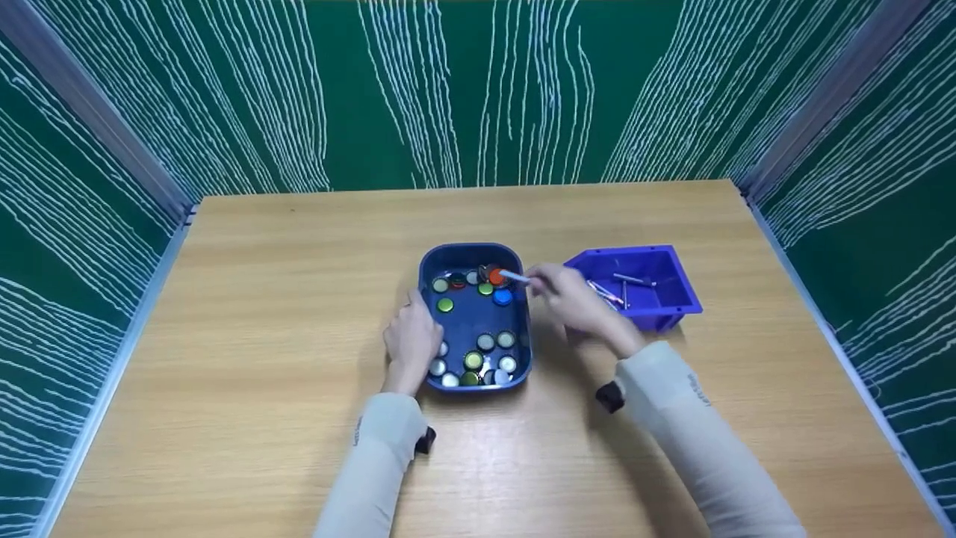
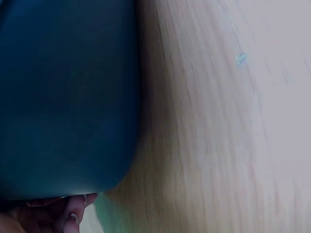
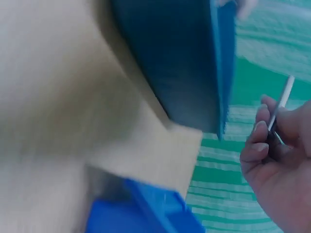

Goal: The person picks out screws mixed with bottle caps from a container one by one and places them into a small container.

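Observation:
In the head view a dark blue tray point(image 1: 478, 323) holds several bottle caps, among them an orange cap point(image 1: 497, 277), a blue cap point(image 1: 503, 297) and green and silvery ones. My left hand point(image 1: 412, 336) grips the tray's left wall; its fingers point(image 2: 73, 213) show at the tray's edge in the left wrist view. Over the tray's right rim, my right hand point(image 1: 571, 299) pinches a thin light-grey metal rod point(image 1: 514, 276), whose tip extends above the caps. The right wrist view shows the rod point(image 3: 286, 94) sticking out between thumb and fingers; its other end is hidden.
Right of the tray stands a purple bin point(image 1: 676, 284) with several thin metal rods point(image 1: 626, 291) in it, partly behind my right forearm. Both containers stand on a wooden table point(image 1: 299, 299). Green walls with white streaks point(image 1: 463, 90) enclose its back and sides.

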### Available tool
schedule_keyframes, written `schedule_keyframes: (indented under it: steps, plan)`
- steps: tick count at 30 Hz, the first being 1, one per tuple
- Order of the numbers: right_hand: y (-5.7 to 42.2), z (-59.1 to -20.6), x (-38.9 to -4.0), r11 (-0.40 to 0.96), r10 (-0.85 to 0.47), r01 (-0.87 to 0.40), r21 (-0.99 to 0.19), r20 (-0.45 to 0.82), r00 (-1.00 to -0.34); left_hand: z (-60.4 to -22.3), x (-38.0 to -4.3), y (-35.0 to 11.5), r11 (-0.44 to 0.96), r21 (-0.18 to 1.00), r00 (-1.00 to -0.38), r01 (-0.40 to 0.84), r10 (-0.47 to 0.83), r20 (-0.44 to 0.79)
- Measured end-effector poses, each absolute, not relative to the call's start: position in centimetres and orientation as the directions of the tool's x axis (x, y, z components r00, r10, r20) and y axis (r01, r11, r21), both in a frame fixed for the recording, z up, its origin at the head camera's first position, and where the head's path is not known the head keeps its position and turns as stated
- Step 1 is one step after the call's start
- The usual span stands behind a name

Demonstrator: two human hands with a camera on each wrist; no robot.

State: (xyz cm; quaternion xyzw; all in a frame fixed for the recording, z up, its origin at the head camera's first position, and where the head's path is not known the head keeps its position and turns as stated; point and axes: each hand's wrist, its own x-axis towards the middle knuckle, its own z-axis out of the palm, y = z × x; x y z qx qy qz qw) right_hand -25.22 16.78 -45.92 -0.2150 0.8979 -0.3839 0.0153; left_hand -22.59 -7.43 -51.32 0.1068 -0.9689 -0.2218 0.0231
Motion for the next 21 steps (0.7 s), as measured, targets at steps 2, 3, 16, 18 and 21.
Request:
schedule_keyframes:
  steps: [2,3,16,18,21]
  plan:
    - [18.2,-45.6,-25.6,0.619,-0.378,-0.347,-0.705,0.120,-0.918,-51.3,-22.6,-7.4,0.877,0.440,-0.976,-0.193,-0.218,0.005]
    - [18.9,-45.4,-25.7,0.621,-0.367,-0.329,-0.711,0.107,-0.924,-51.3,-22.6,-7.4,0.878,0.440,-0.976,-0.192,-0.217,0.008]
    - [25.4,-45.7,-26.8,0.710,-0.250,-0.174,-0.682,-0.013,-0.968,-51.3,-22.7,-7.5,0.879,0.431,-0.975,-0.205,-0.220,-0.017]
    - [26.1,-45.8,-26.9,0.715,-0.234,-0.152,-0.683,-0.029,-0.972,-51.4,-22.7,-7.5,0.878,0.430,-0.975,-0.207,-0.219,-0.022]
    - [26.9,-45.9,-26.9,0.724,-0.220,-0.141,-0.675,-0.032,-0.975,-51.3,-22.7,-7.4,0.876,0.433,-0.975,-0.211,-0.223,-0.023]
